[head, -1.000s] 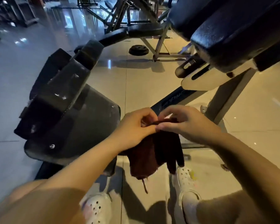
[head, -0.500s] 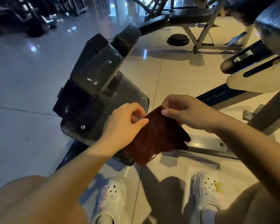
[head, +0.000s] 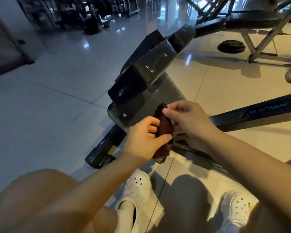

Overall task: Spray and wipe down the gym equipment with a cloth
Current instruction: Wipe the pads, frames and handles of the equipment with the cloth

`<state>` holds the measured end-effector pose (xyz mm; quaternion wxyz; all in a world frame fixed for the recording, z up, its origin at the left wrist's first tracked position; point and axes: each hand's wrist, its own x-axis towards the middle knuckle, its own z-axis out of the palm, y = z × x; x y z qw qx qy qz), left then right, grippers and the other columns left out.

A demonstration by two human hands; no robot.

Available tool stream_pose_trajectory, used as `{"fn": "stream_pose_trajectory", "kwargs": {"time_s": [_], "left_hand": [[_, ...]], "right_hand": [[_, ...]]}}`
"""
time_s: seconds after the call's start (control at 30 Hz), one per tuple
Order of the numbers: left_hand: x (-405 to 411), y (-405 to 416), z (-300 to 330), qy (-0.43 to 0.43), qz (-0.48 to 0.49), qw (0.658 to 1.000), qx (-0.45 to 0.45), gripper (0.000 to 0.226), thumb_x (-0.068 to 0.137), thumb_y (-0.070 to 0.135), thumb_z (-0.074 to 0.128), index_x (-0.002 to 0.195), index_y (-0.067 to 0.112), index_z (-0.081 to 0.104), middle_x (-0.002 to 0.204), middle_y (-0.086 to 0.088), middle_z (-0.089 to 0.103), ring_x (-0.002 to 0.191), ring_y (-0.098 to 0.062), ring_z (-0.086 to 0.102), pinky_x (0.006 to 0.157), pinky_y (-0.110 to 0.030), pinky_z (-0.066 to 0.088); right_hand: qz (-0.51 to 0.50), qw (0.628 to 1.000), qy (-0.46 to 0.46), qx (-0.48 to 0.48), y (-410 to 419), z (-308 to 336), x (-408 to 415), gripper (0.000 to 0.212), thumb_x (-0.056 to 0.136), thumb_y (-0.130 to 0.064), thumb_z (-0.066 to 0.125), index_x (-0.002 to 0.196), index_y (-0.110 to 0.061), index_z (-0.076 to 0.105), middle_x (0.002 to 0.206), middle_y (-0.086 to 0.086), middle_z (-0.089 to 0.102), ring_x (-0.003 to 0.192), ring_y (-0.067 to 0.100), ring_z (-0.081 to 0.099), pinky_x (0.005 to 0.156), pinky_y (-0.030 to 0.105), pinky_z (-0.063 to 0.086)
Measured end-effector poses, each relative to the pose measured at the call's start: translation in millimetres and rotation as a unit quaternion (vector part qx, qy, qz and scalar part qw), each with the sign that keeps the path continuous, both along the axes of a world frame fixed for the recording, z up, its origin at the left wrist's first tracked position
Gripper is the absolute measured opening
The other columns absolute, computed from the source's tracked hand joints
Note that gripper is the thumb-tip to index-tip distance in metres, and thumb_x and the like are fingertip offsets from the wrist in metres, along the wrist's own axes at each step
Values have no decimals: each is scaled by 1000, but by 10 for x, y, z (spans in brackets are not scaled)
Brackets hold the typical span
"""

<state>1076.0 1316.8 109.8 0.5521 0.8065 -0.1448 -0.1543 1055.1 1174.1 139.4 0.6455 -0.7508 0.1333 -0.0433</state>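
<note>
Maroon cloth point(head: 163, 126), bunched: pinched between my left hand point(head: 144, 140) and right hand point(head: 186, 120), above the footplate point(head: 134, 113) near edge. Risk: loose pinch, cloth drops to floor.

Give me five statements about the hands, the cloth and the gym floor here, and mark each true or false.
1. Both hands hold the dark red cloth. True.
2. The cloth lies spread flat on the black pad. False: it is bunched between the left hand and right hand, off the pad.
3. A weight plate lies on the floor under a bench. True.
4. The person wears black boots. False: white perforated clogs.
5. The right hand holds a spray bottle. False: no bottle shows.
</note>
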Motion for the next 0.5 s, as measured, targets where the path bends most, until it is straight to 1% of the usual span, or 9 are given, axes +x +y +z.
{"fn": "stream_pose_trajectory", "kwargs": {"time_s": [0.07,0.13,0.17,0.2,0.27,0.33,0.4,0.47,0.5], "left_hand": [[46,66,-23,11,8,1000,4,26,85,16,73,110,20,66,101,-3,72,93,-17,70,87,-44,57],[53,104,-30,37,8,999,-7,23,88,14,69,109,23,69,97,0,72,89,-12,68,81,-34,58],[52,112,-19,53,3,999,-4,22,89,12,68,109,21,70,96,-3,72,84,-11,68,74,-28,58],[58,122,-3,69,-8,998,-1,20,89,10,67,106,20,71,98,-8,72,83,-14,69,71,-27,59],[91,158,46,118,-49,992,-17,16,88,7,66,100,18,70,102,-16,72,86,-17,71,75,-30,59],[135,205,91,151,-93,984,-24,21,86,7,69,106,14,69,99,-12,74,87,-15,72,76,-26,59],[148,231,120,152,-118,981,-12,23,84,5,70,105,14,69,90,-4,75,84,-13,72,76,-25,59],[145,240,130,152,-126,980,-3,22,83,0,69,101,12,70,84,-3,75,80,-14,72,75,-26,59],[147,252,120,144,-124,982,11,21,84,-1,69,101,11,71,82,-1,74,79,-13,72,74,-27,60]], "right_hand": [[94,994,43,-22,-40,42,-19,22,90,-14,67,112,-20,66,102,7,68,90,20,68,79,36,59],[168,982,73,-56,-35,56,-55,37,87,-5,68,117,-25,63,110,5,64,101,22,64,86,42,58],[176,979,75,-62,-22,47,-69,40,85,-1,68,116,-25,63,110,5,63,102,23,64,86,43,58],[175,980,72,-59,-14,35,-71,42,84,2,68,117,-24,63,108,5,62,101,24,64,85,43,58],[168,983,63,-39,-24,27,-73,44,83,6,67,119,-20,63,98,3,61,92,23,66,79,38,59],[159,984,53,-59,-93,37,-79,40,84,6,66,114,-21,64,86,0,60,83,20,66,74,34,59],[153,984,55,-80,-182,83,-106,38,84,7,65,109,-22,64,79,-1,61,78,17,64,69,29,56],[162,981,74,-80,-282,105,-136,38,85,7,63,110,-22,62,80,0,63,77,17,64,67,27,54],[173,976,92,-94,-341,106,-137,38,86,6,63,112,-21,61,85,1,64,80,17,65,69,27,54]]}}
